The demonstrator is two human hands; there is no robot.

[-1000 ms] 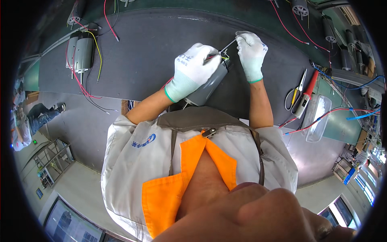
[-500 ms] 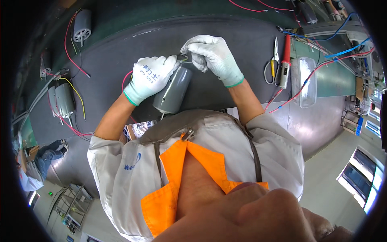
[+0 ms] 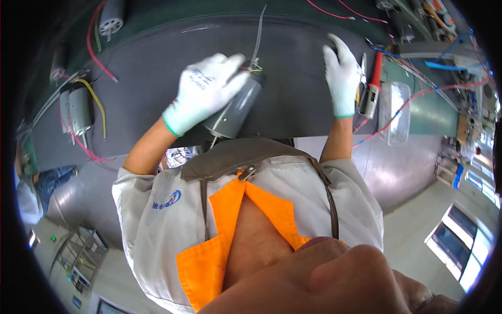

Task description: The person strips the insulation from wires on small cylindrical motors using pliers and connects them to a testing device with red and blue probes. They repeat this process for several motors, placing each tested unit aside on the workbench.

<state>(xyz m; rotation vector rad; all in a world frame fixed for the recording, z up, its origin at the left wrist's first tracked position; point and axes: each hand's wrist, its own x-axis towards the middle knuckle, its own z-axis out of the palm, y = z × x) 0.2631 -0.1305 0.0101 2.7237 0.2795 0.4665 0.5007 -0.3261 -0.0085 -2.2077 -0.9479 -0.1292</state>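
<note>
"Both hands on your motor?"

"Only your left hand; I can't tell its grip. Your right hand is spread beside the scissors. The motor lies at the tabletop's near edge."

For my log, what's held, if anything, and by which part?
Left hand rests against the grey motor near its wired end; exact grip unclear. Right hand: open, empty.

On the table, the motor lies before the person with the left hand at its far end, while to the right of the right hand lie in order the scissors, the hand tool and the box, and more motors are far left.
</note>
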